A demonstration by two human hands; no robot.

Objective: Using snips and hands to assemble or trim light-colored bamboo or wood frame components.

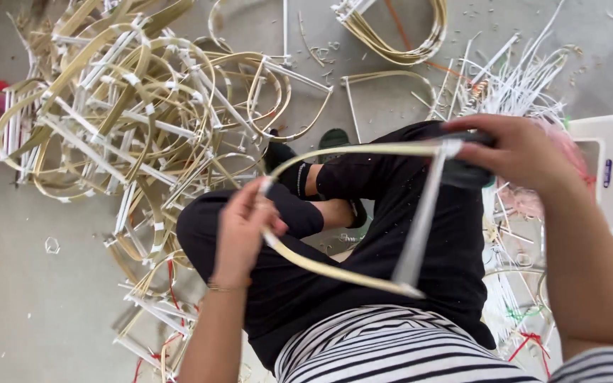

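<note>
Bent cane frame [335, 269] spans both hands: left hand [244, 230] pinches its curved end; right hand [516, 152] grips dark tool [466, 174] at the white crossbar [420, 220].

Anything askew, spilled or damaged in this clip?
Nothing looks broken. The left hand and right hand hold a bent cane frame with a white crossbar. Finished frames lie in a tangled heap on the floor, and offcut scraps are strewn about.
</note>
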